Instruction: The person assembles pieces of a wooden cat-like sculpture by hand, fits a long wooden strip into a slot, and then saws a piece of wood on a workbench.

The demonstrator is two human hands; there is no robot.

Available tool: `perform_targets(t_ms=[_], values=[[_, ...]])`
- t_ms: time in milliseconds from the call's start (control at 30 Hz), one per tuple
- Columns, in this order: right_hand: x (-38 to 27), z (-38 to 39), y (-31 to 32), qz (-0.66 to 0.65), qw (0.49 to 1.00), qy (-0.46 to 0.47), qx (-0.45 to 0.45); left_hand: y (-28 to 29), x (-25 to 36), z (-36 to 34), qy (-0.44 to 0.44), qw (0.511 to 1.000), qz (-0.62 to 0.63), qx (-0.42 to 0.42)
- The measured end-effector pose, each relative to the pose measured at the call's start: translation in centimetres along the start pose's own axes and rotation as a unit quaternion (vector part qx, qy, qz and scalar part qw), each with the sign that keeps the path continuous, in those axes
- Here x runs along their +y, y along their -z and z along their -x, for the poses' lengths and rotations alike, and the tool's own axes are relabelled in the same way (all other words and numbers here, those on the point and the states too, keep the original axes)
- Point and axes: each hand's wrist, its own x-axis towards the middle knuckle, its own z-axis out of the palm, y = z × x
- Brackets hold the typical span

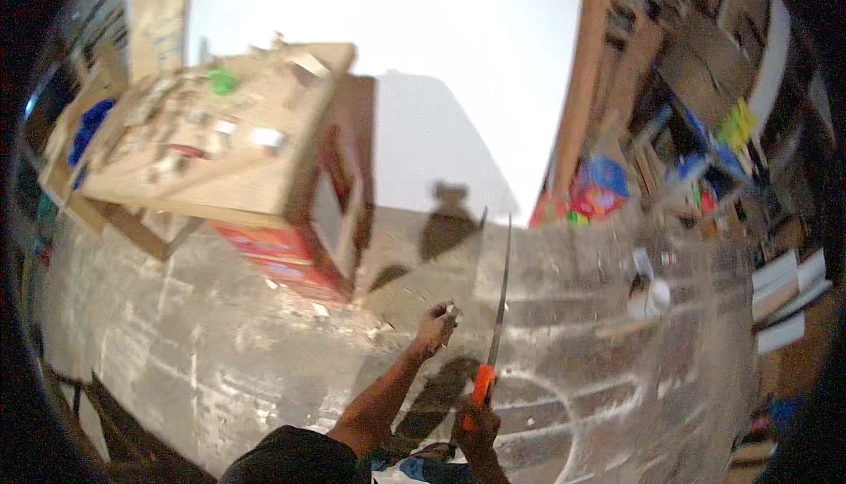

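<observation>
My right hand [477, 424], low in the middle, is wrapped round the orange handle of a hand saw [500, 325]. The saw's long thin dark blade points up and away from me, over the floor. To its left, my left hand [434, 329] is closed with the arm stretched forward. A small pale bit shows at its fingertips, too small and blurred to name. The two hands are apart, and the left one does not touch the blade.
A wooden workbench [256, 186] strewn with offcuts and a green item [222, 82] stands at the left, red boxes [280, 259] beneath it. A large white panel [458, 131] rises behind. Blue and red bags [601, 186] and stacked boards [789, 286] lie at the right.
</observation>
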Motion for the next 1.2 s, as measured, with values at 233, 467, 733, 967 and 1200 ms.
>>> perform_targets(t_ms=[233, 467, 733, 967, 1200], values=[[-25.3, -1.1, 2.9, 0.025, 0.987, 0.131, -0.094, 4.6, 26.5, 22.7, -0.085, 0.988, 0.113, -0.069], [-48.3, -4.4, -9.9, -0.085, 0.909, 0.176, -0.369, 22.1, 36.6, 42.3, -0.139, 0.930, 0.336, 0.059], [-61.2, -1.3, -39.5, -0.016, 0.841, 0.462, -0.280, 47.4, 44.0, 56.3, -0.224, 0.881, 0.383, 0.164], [-67.0, -0.2, -57.7, 0.011, 0.797, 0.471, -0.378, 53.8, 50.2, 62.9, -0.264, 0.838, 0.337, 0.339], [-73.5, -3.7, -79.1, 0.118, 0.798, 0.443, -0.391, 59.4, 50.0, 61.7, -0.292, 0.848, 0.315, 0.309]])
